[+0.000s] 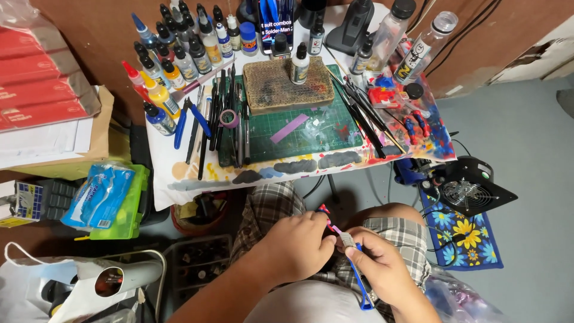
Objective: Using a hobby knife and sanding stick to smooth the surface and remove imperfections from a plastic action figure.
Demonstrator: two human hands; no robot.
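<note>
The person sat low in front of the bench [179,179], working over the lap rather than on the cutting mat [299,134]. The left hand [296,245] was closed around a small red and blue piece [326,214], pinched at the fingertips; the right hand [382,266] gripped a blue-handled tool [357,281] with its pale tip set against that piece. It looked like fine trimming or sanding, and the next stroke would want a short, steady motion. Room was tight: the bench edge hung just ahead, a small fan [469,191] stood right, crates left.
</note>
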